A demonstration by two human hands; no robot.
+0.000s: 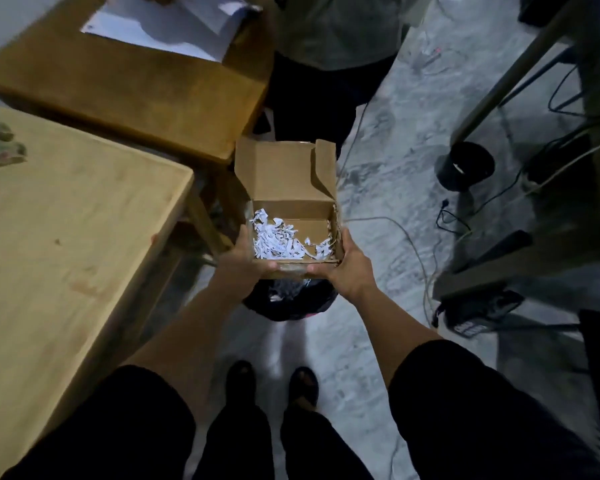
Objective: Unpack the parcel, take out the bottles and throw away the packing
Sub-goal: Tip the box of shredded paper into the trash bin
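Cardboard box [291, 188] sits in mid-air, lid flap up, held directly over a black-lined bin [290, 303] on the floor. Shredded paper [278, 239] covers the left and near part of the box bottom; bare cardboard shows at far right. No bottles visible in the box. Bin already has some white shreds in it, partly hidden under the box.

Left hand [245, 259] grips the near-left corner, thumb up the side wall, fingers curled under the front edge. Right hand [347, 268] grips the near-right corner the same way. Both are wrapped on the box, not spread.

Step, as I read it: dumping the packing, so late in the task. Next move likely calls for tipping the box forward or inverting it over the bin, keeping the opening inside the rim so shreds don't scatter on the concrete floor [388, 188].

Wooden tables [84, 220] to the left, cables [416, 244] on the right, another person [329, 36] standing beyond the box.
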